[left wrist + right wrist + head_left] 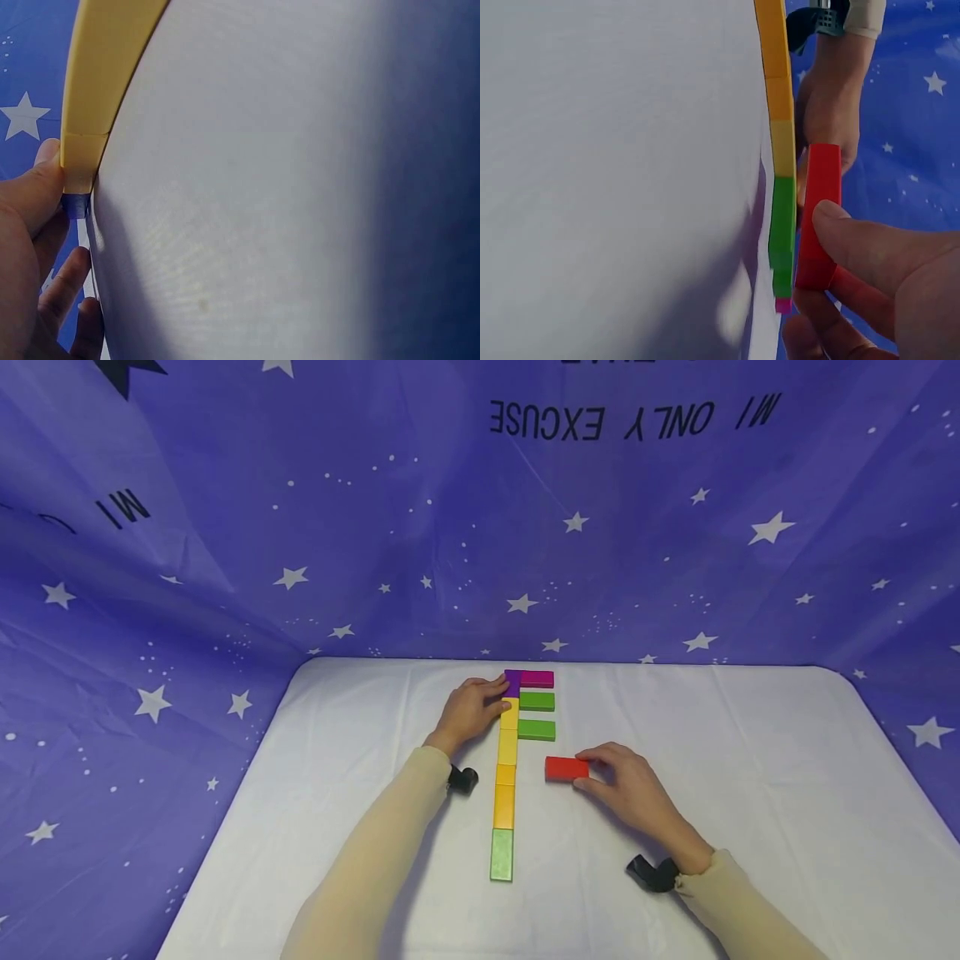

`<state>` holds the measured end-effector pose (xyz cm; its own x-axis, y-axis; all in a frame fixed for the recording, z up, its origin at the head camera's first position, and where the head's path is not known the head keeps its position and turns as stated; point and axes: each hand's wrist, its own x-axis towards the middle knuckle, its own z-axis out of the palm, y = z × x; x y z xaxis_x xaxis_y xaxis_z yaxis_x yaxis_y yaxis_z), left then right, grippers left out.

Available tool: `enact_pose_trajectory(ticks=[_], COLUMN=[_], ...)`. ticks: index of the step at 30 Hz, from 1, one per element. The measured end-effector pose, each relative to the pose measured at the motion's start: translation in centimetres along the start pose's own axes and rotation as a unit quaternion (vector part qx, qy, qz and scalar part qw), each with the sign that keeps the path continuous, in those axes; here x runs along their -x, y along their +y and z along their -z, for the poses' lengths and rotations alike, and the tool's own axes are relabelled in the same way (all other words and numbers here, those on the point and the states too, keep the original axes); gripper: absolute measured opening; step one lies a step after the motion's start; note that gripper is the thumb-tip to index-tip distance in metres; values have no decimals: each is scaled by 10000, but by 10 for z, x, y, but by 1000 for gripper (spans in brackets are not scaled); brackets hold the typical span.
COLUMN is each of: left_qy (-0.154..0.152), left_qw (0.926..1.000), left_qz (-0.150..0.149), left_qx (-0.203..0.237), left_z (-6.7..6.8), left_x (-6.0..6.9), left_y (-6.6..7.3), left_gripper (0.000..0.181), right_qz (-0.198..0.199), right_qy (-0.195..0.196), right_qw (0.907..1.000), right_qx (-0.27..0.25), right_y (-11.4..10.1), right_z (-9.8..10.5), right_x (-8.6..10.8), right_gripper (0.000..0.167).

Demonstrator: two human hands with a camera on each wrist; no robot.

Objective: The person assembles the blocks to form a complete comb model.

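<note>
A column of flat blocks lies on the white tabletop in the head view. From its far end come a purple block (512, 682), several yellow and orange blocks (507, 747), and a light green block (502, 855) nearest me. Off the column's right side point a magenta block (537, 679) and two green blocks (537, 702). My left hand (468, 714) rests at the far end, fingertips touching the purple block and thumb on the yellow one beside it. Between right thumb and fingers, my right hand (630, 781) pinches a red block (566, 768), right of the column and above the cloth.
White cloth covers the table (750, 760). Behind it and at both sides hangs a blue sheet (450, 527) with white stars and black lettering. Each wrist wears a black camera mount (651, 873).
</note>
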<state>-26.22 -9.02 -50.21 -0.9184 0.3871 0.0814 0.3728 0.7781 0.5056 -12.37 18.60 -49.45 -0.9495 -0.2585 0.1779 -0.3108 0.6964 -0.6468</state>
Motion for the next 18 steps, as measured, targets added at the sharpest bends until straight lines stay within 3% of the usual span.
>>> enact_pose_trajectory(ticks=[18], left_qy=[76], left_qw=[9999], left_qz=[-87], left_qx=[-15], left_z=[-1], left_x=[-1], left_y=[-1], left_gripper=[47], right_qz=[-301], right_qy=[-340], right_qw=[9988], right_qx=[157], right_y=[-13], right_z=[-25], right_x=[-26], right_gripper=[38])
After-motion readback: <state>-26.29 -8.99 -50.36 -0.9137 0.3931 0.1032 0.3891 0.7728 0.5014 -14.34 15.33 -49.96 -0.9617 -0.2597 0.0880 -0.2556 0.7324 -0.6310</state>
